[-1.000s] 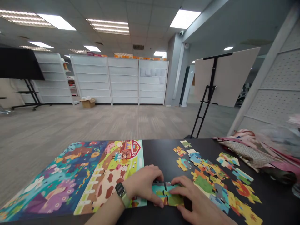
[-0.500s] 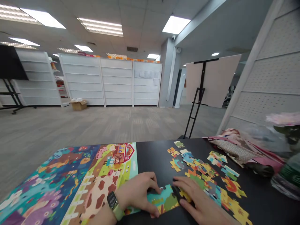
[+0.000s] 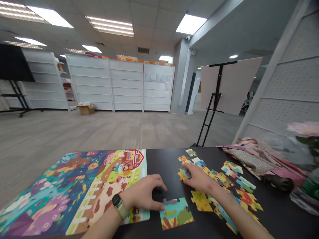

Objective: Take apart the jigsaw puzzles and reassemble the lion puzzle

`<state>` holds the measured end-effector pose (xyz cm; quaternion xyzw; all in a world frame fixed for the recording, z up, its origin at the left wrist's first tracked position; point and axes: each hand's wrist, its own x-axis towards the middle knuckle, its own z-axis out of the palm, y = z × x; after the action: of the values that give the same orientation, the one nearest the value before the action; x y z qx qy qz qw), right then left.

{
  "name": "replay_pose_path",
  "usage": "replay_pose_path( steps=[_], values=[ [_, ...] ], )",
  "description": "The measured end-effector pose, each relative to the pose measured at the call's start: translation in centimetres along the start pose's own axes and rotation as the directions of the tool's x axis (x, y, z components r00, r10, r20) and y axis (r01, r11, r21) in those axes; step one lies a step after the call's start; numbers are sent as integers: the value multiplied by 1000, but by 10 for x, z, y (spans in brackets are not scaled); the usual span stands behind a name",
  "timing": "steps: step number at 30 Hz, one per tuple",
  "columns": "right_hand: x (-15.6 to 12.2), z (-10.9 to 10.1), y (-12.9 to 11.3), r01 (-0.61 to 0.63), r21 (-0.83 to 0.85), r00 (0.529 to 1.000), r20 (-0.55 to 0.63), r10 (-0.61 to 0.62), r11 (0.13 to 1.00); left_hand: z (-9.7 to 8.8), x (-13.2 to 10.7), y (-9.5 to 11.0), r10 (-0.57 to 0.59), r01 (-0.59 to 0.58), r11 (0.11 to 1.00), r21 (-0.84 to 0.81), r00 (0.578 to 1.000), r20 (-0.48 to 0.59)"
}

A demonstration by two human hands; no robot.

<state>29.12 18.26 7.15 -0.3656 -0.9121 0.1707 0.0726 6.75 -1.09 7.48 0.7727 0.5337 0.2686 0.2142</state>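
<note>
My left hand [image 3: 143, 192], with a smartwatch [image 3: 116, 206] on its wrist, rests on the black table [image 3: 159, 159] with fingers apart, its fingertips just above a joined block of jigsaw pieces [image 3: 176, 213]. It holds nothing. My right hand [image 3: 199, 179] reaches over the scattered loose puzzle pieces [image 3: 221, 177], its fingertips on a small teal and yellow piece [image 3: 183, 174]. Whether that piece is gripped is hidden. A yellow piece [image 3: 201, 201] lies below my right wrist. To the left lies a large printed farm-scene picture sheet [image 3: 87, 189].
A patterned fabric bag [image 3: 249, 160] and a plastic water bottle [image 3: 307, 196] stand at the table's right end. Beyond the far table edge are a carpeted floor, an easel with a board [image 3: 216, 87] and white shelving [image 3: 124, 83].
My right hand has moved away from the joined pieces, up and across to the loose pieces. My left hand has drawn back slightly. The camera view has shifted a little.
</note>
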Motion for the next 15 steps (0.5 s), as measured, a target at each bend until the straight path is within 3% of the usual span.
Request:
replay_pose_path(
  steps=[7, 15],
  values=[
    [11, -3, -3, -10, 12, 994, 111, 9, 1000, 9, 3, -8, 52, -51, 995, 82, 999, -6],
    [6, -11, 0, 24, 76, 994, 109, -32, 997, 9, 4, -6, 24, -22, 996, 90, 1000, -13]
  ],
)
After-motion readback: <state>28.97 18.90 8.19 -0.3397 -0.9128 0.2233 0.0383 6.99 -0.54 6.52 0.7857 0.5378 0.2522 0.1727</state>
